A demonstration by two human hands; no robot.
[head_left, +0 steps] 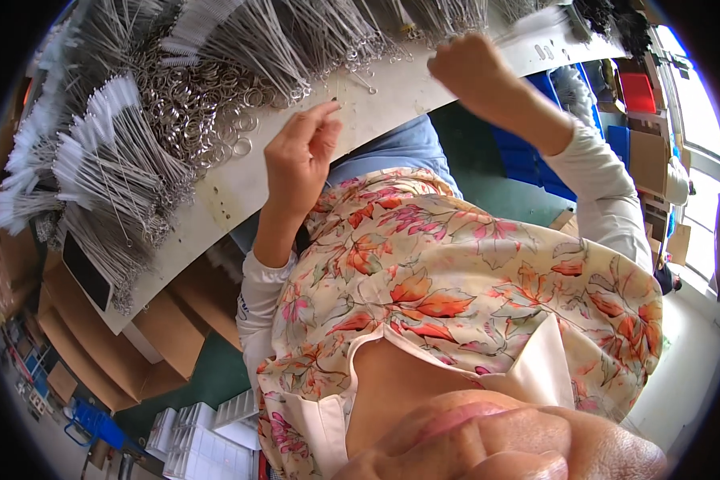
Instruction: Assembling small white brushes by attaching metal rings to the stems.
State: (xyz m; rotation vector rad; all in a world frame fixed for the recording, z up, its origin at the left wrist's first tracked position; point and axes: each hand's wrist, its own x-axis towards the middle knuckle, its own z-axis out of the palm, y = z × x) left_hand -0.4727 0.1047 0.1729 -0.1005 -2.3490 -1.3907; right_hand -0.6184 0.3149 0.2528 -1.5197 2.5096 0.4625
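Note:
I look down over a flowered blouse at a white table loaded with thin wire brushes with white bristle tips and a heap of metal rings. My left hand hovers over the table's near edge beside the rings. Its thumb and forefinger are pinched together on something too small to make out. My right hand is curled into a fist at the lower ends of a bundle of wire brushes farther along the table.
More brush bundles lie fanned along the table's left end. Brown cardboard boxes are stacked under the table, with white trays on the floor. Blue crates and cartons stand at the right.

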